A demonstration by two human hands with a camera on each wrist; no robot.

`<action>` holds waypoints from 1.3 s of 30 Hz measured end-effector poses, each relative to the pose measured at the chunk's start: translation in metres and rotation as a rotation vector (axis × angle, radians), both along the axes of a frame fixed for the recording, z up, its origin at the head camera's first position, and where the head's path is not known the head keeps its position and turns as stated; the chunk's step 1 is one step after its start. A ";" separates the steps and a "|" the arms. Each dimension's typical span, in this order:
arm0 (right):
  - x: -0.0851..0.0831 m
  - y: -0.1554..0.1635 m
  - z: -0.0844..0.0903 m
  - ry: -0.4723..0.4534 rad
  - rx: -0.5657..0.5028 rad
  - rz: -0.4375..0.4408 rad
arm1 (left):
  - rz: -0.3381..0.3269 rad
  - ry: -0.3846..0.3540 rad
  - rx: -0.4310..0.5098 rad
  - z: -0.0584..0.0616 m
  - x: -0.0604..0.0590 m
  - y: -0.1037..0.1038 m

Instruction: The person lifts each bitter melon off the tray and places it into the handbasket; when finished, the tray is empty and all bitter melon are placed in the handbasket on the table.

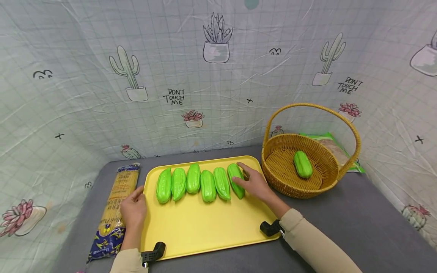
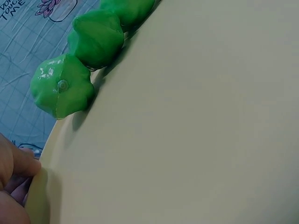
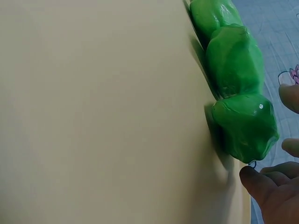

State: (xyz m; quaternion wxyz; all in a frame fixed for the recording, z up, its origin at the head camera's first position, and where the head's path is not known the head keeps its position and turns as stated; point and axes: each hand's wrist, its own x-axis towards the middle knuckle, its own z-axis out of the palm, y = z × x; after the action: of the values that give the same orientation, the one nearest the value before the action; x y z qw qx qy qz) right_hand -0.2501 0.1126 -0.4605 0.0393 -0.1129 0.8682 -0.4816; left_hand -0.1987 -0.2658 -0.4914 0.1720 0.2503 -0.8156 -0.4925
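- At nine o'clock on the yellow tray point(image 1: 205, 227), the left hand point(image 1: 134, 207) touched it; whether fingers clamped, one couldn't tell.
- Near one, the right hand point(image 1: 256, 184), fingers apart, hovered at the endmost green vegetable point(image 1: 233, 170).
- At two, a basket point(image 1: 290, 189) held another.

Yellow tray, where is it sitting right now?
In the head view, the yellow tray lies low in the middle, between the blue-ended packet on the left and the wicker basket on the right.

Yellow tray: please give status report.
Left hand holds yellow tray. Right hand at rightmost green gourd. Six gourds in row; seventh in wicker basket. No obstruction seen.
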 end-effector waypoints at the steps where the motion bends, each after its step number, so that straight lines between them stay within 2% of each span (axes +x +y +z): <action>1: 0.000 0.000 0.000 -0.001 -0.001 0.000 | 0.001 0.000 -0.002 0.000 0.000 0.000; 8: -0.001 -0.001 -0.003 -0.022 -0.001 0.000 | -0.001 -0.004 -0.005 0.003 0.001 0.001; 39: 0.001 -0.004 -0.007 -0.002 0.012 0.007 | -0.008 0.007 0.000 0.004 0.003 0.002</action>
State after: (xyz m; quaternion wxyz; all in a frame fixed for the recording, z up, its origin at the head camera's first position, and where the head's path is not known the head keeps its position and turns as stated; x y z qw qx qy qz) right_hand -0.2496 0.1083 -0.4678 0.0425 -0.1152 0.8707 -0.4762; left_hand -0.1961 -0.2640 -0.4871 0.1726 0.2453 -0.8160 -0.4942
